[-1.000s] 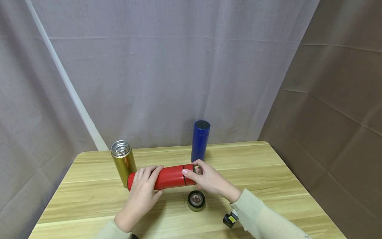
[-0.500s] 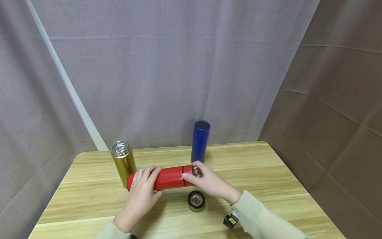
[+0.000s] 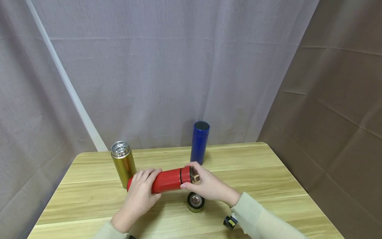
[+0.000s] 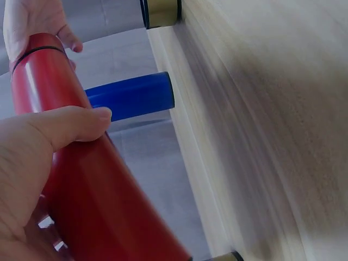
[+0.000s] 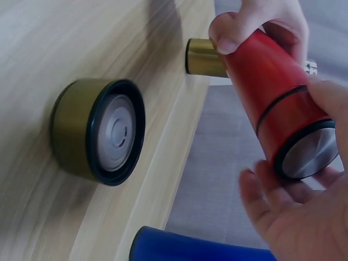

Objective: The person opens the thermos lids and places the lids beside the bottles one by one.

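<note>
A red thermos is held sideways above the table, its lid end pointing right. My left hand grips its body, with the thumb across the side in the left wrist view. My right hand holds the red lid, thumb on one side and fingers on the other. A dark seam parts lid from body, and the lid's shiny flat end shows in the right wrist view. Below, a gold thermos lid rests on the table with its hollow underside showing.
An uncapped gold thermos stands upright at the left, close behind the red one's base. Toward the back edge of the wooden table stands a blue thermos with its lid on. Grey curtains hang behind.
My right hand has shifted its hold round the lid; the thumb has slid lower, baring more of the lid's end. The red thermos has dipped slightly, while the left hand keeps its grip.
</note>
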Demonstrator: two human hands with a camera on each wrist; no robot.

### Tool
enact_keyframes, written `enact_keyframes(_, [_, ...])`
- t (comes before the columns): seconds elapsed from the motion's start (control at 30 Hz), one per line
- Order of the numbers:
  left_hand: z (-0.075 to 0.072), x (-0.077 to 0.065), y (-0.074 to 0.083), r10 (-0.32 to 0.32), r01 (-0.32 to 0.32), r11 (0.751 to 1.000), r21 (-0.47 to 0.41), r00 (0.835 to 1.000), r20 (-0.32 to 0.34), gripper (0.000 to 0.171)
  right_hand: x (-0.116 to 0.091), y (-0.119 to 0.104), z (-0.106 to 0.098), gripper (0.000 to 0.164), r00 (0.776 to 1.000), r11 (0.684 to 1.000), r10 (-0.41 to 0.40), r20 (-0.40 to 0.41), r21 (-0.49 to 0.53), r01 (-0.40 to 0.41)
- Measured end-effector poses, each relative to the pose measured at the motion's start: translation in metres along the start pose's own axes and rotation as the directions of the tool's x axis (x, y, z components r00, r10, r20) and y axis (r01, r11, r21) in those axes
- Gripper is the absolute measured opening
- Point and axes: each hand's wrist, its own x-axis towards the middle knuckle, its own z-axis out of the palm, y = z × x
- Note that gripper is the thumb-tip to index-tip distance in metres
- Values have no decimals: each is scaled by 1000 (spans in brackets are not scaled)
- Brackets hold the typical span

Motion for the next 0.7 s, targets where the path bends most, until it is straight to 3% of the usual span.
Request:
enact_keyframes(0.17, [-3, -1, -2, -16, 17, 1000, -18, 999, 37, 84, -2, -1, 2, 68, 996, 989, -84, -10, -126, 82])
enact_keyframes(0.4, [-3, -1, -3, -3, 4, 1000, -30, 999, 52, 77, -2, 0, 4, 74, 985, 969, -160, -65, -198, 145])
enact_keyframes(0.53, [-5, 0, -2, 1, 1, 1000, -24, 999, 54, 73, -1, 0, 2, 76, 983, 977, -122, -135, -193, 95])
enact_keyframes(0.7, [-6, 0, 1, 10, -9, 1000, -6, 1000, 26, 73, -1, -2, 0, 64, 987, 985, -20, -160, -170, -7])
